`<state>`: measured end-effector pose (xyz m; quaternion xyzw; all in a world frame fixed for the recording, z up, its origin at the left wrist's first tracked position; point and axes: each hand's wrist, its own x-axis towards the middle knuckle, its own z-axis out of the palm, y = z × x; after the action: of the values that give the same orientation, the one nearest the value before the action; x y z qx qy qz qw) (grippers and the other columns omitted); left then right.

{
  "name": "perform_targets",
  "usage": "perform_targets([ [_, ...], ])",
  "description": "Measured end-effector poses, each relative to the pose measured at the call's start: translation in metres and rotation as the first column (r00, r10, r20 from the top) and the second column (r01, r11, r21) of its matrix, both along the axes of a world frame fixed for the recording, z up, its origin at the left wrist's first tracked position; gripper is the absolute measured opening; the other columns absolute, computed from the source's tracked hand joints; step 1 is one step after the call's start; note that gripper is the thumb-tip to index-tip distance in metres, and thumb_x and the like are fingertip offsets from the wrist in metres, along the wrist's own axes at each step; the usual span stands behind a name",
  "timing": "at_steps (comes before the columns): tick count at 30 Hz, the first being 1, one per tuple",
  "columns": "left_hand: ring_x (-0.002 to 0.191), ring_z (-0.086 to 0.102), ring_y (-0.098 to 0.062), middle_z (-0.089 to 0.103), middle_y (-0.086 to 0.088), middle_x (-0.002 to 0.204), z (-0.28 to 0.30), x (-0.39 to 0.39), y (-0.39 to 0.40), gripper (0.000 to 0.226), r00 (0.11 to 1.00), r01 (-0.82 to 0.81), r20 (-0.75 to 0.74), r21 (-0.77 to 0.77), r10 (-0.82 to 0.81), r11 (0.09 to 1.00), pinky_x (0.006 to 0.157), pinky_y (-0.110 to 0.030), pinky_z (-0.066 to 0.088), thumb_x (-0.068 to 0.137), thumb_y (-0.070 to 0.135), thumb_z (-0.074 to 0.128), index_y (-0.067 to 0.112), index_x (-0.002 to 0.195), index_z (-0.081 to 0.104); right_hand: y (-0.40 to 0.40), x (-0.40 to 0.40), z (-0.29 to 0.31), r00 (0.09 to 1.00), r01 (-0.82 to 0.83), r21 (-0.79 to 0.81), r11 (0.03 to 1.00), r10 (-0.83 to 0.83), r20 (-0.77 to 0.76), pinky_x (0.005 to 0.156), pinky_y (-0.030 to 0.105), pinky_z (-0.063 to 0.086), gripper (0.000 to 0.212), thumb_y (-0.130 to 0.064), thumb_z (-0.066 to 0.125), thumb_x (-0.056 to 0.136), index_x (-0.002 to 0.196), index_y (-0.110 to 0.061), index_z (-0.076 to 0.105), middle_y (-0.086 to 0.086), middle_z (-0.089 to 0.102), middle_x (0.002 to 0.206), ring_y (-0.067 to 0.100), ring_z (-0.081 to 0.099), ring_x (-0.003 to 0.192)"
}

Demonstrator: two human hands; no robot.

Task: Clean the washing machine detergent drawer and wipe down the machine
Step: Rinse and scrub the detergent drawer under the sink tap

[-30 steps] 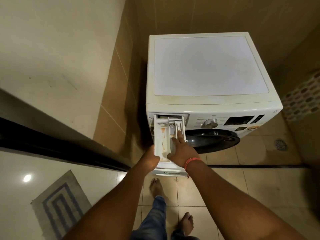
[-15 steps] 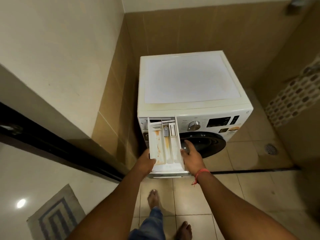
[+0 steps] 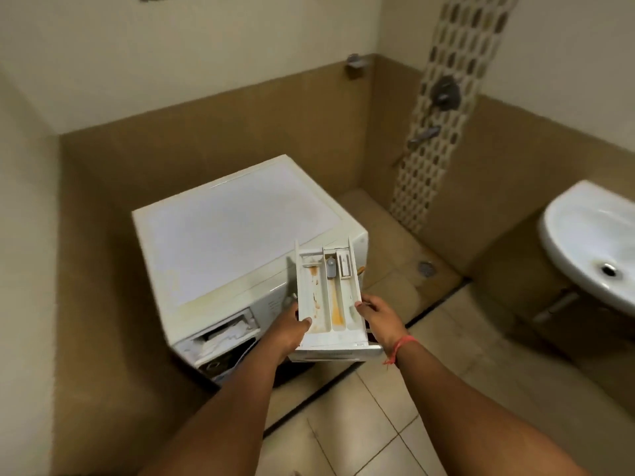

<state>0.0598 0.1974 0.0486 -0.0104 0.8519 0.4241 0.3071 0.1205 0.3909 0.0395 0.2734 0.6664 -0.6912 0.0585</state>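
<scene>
Holding the detergent drawer point(image 3: 328, 297) clear of the washing machine point(image 3: 237, 242), both hands gripped it at the frame's centre: left hand point(image 3: 287, 329) w/ fingers under the left wall and thumb curled over the rim, right hand point(image 3: 379, 317) w/ fingers curled round the right wall near the front. An orange thread sat on the right wrist.

Edges & room: the drawer hung above the machine's front right corner, its far end over the top panel, its front panel over the floor point(image 3: 360, 417). Open tiled floor lay lower centre and to the right, up to a dark floor strip running diagonally. The sink point(image 3: 591, 242) stood well apart at the right edge. Tiled walls closed in behind and left of the machine; a narrow gap showed between machine and left wall.

Hidden / unclear: sink cut off by the right frame edge. The machine's door and most of the control panel were behind the forearms and drawer. The empty drawer slot point(image 3: 223, 333), lower left of the machine front, was dim inside; contents hard to read. Fingers under the drawer not visible.

Drawer looks: white plastic, three long compartments. Left one had brown-orange specks and a smear; middle one an orange-yellow residue streak and a grey cap at the far end; right one a white insert at the far end. Front panel was white, lettering unreadable.
</scene>
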Motion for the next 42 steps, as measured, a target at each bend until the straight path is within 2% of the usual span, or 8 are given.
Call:
perform_targets([
  [5, 0.120, 0.054, -0.018, 0.052, 0.007, 0.142, 0.006, -0.034, 0.064, 0.048, 0.960, 0.278, -0.027, -0.051, -0.280, 0.959, 0.099, -0.041, 0.047, 0.099, 0.031, 0.050, 0.036, 0.145, 0.037, 0.046, 0.014, 0.002, 0.964, 0.265, -0.036, 0.964, -0.265, -0.012, 0.074, 0.025, 0.056, 0.021, -0.018, 0.056, 0.097, 0.117, -0.016, 0.064, 0.000, 0.072, 0.103, 0.011, 0.069, 0.086],
  [8, 0.125, 0.052, -0.020, 0.052, 0.005, 0.142, 0.010, -0.040, 0.117, 0.048, 0.920, 0.389, -0.036, -0.016, -0.389, 0.921, 0.104, -0.041, 0.044, 0.100, 0.026, 0.049, 0.032, 0.146, 0.038, 0.080, 0.029, 0.003, 0.919, 0.393, -0.061, 0.917, -0.395, -0.011, 0.086, 0.043, 0.057, 0.017, -0.024, 0.059, 0.095, 0.111, -0.021, 0.066, 0.002, 0.073, 0.104, 0.021, 0.071, 0.091],
  [20, 0.100, 0.064, -0.015, 0.065, 0.003, 0.113, 0.007, -0.013, 0.357, 0.021, 0.785, 0.617, -0.002, 0.092, -0.619, 0.782, 0.092, -0.035, 0.052, 0.101, 0.023, 0.050, 0.027, 0.121, 0.054, 0.269, 0.102, -0.004, 0.736, 0.675, -0.104, 0.730, -0.676, 0.030, 0.089, 0.046, 0.057, 0.026, -0.020, 0.064, 0.092, 0.118, -0.013, 0.065, 0.004, 0.075, 0.102, 0.023, 0.072, 0.093],
  [25, 0.091, 0.065, -0.020, 0.068, -0.006, 0.110, 0.015, 0.002, 0.457, 0.015, 0.757, 0.652, -0.040, 0.111, -0.652, 0.750, 0.074, -0.030, 0.052, 0.099, 0.016, 0.054, 0.015, 0.114, 0.058, 0.354, 0.126, 0.002, 0.683, 0.729, -0.083, 0.680, -0.731, 0.010, 0.070, 0.027, 0.058, 0.020, -0.011, 0.061, 0.094, 0.113, -0.006, 0.065, 0.009, 0.073, 0.101, 0.020, 0.070, 0.085],
  [30, 0.088, 0.063, -0.019, 0.069, -0.004, 0.101, 0.032, -0.001, 0.544, 0.018, 0.735, 0.677, -0.153, 0.103, -0.661, 0.729, 0.073, -0.030, 0.048, 0.099, 0.023, 0.053, 0.012, 0.109, 0.063, 0.424, 0.125, 0.010, 0.568, 0.814, -0.150, 0.562, -0.823, 0.003, 0.057, 0.022, 0.055, 0.016, -0.008, 0.057, 0.096, 0.110, -0.005, 0.063, 0.011, 0.071, 0.101, 0.021, 0.069, 0.081],
  [35, 0.075, 0.056, -0.009, 0.062, 0.005, 0.084, 0.051, -0.016, 0.625, 0.021, 0.676, 0.706, -0.341, 0.048, -0.653, 0.706, 0.057, -0.023, 0.038, 0.103, 0.026, 0.044, 0.015, 0.095, 0.061, 0.484, 0.104, 0.009, 0.449, 0.878, -0.171, 0.446, -0.893, -0.026, 0.066, 0.029, 0.054, 0.017, -0.015, 0.060, 0.095, 0.110, -0.011, 0.066, 0.007, 0.073, 0.098, 0.025, 0.070, 0.086],
  [39, 0.095, 0.060, -0.024, 0.063, -0.007, 0.104, 0.048, -0.042, 0.692, 0.023, 0.650, 0.696, -0.493, 0.079, -0.579, 0.714, 0.074, -0.031, 0.047, 0.102, 0.025, 0.046, 0.009, 0.109, 0.060, 0.529, 0.079, 0.009, 0.309, 0.929, -0.218, 0.297, -0.951, 0.019, 0.056, 0.033, 0.048, 0.033, -0.028, 0.063, 0.090, 0.120, -0.015, 0.059, 0.012, 0.060, 0.087, 0.028, 0.055, 0.070],
  [42, 0.109, 0.056, -0.025, 0.048, -0.012, 0.130, 0.043, -0.050, 0.726, 0.032, 0.731, 0.610, -0.501, 0.176, -0.463, 0.773, 0.091, -0.034, 0.047, 0.099, 0.025, 0.051, 0.005, 0.124, 0.052, 0.555, 0.065, 0.004, 0.178, 0.956, -0.251, 0.155, -0.981, 0.072, 0.058, 0.032, 0.054, 0.027, -0.028, 0.058, 0.095, 0.119, -0.017, 0.055, 0.007, 0.066, 0.098, 0.024, 0.064, 0.076],
])
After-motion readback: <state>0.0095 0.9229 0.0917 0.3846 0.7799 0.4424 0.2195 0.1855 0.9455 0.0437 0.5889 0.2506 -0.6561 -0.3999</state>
